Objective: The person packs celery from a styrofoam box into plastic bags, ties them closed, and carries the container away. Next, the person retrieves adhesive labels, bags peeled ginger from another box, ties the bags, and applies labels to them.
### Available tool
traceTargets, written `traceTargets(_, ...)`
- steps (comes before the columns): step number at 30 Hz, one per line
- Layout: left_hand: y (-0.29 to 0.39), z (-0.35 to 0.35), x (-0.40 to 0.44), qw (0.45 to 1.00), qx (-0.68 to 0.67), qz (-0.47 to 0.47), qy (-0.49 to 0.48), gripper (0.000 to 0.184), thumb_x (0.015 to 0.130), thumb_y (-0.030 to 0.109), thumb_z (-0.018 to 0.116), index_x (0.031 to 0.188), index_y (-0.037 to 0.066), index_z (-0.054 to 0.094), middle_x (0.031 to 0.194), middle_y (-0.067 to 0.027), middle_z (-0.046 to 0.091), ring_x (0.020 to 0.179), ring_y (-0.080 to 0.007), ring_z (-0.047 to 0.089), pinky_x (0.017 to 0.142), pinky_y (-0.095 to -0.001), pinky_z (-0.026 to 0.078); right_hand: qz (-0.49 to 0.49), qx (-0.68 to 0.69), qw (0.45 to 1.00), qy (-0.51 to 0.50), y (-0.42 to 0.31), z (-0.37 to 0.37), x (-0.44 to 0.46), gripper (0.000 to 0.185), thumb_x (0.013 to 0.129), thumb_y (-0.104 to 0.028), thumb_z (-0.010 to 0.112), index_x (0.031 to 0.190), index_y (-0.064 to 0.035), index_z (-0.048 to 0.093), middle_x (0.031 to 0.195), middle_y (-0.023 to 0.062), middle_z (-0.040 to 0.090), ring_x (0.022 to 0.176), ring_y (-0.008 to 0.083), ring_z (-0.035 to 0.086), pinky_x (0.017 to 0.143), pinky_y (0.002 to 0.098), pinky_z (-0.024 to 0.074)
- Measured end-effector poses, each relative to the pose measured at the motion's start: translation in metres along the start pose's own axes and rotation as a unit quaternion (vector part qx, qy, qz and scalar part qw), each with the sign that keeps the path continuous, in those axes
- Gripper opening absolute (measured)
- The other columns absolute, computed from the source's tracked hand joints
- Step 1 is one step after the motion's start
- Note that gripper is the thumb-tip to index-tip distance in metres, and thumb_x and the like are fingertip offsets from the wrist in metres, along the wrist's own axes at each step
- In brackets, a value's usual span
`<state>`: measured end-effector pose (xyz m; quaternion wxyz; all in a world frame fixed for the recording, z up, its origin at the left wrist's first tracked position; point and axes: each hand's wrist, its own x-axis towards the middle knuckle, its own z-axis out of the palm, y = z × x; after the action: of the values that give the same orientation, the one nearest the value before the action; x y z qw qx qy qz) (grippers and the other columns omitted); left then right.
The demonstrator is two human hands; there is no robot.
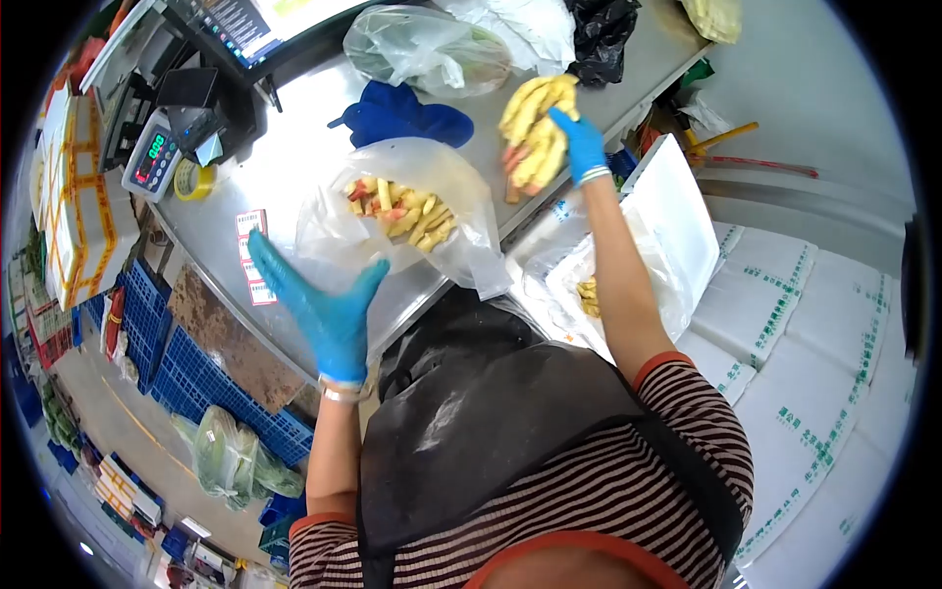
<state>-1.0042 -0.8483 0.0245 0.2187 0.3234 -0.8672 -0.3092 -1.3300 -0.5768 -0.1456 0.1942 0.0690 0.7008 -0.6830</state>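
Note:
My right hand [581,145], in a blue glove, grips a bunch of young ginger [538,128], pale yellow with pinkish ends, above the right part of the metal table. Spread wide in a matching glove, my left hand [329,304] holds nothing and is beside the near left side of a clear plastic bag [461,196]. Inside that bag lie more ginger pieces [397,211], some with pink tips. To the right, a white foam box [677,216] with a plastic liner stands beside the table, with some ginger [589,294] low inside it.
A scale [152,157] reading 0.00, yellow tape [194,181] and a strip of labels [252,255] are at the left. Blue cloth [407,116], plastic bags [427,49] and a black bag [601,39] lie farther back. White wrapped packages [824,344] are stacked at right.

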Motion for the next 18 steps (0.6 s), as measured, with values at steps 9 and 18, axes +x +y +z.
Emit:
traceTargets(9, -0.03, -0.002, -0.01, 0.97, -0.143, -0.187, 0.065, 0.059, 0.081, -0.001, 0.063, 0.135, 0.003, 0.039, 0.127, -0.0135, 0.042, 0.102, -0.0198, 0.051, 0.083, -0.034, 0.047, 0.07, 0.187, 0.963, -0.183, -0.144, -0.004, -0.149, 0.042, 0.096, -0.027, 0.057, 0.129, -0.0014, 0.054, 0.121, 0.0142, 0.062, 0.11, 0.0238, 0.062, 0.097, 0.0369, 0.0489)
traceTargets(18, -0.024, 0.051, 0.006, 0.997, 0.001, 0.063, -0.042, 0.041, 0.079, 0.021, 0.077, 0.111, 0.001, 0.062, 0.093, -0.0105, 0.057, 0.086, -0.0234, 0.056, 0.078, -0.0375, 0.046, 0.351, 0.159, 0.85, -0.359, -0.072, 0.078, -0.28, 0.045, 0.098, -0.03, 0.054, 0.133, -0.0022, 0.052, 0.129, 0.0138, 0.058, 0.117, 0.0221, 0.055, 0.104, 0.0335, 0.0414)
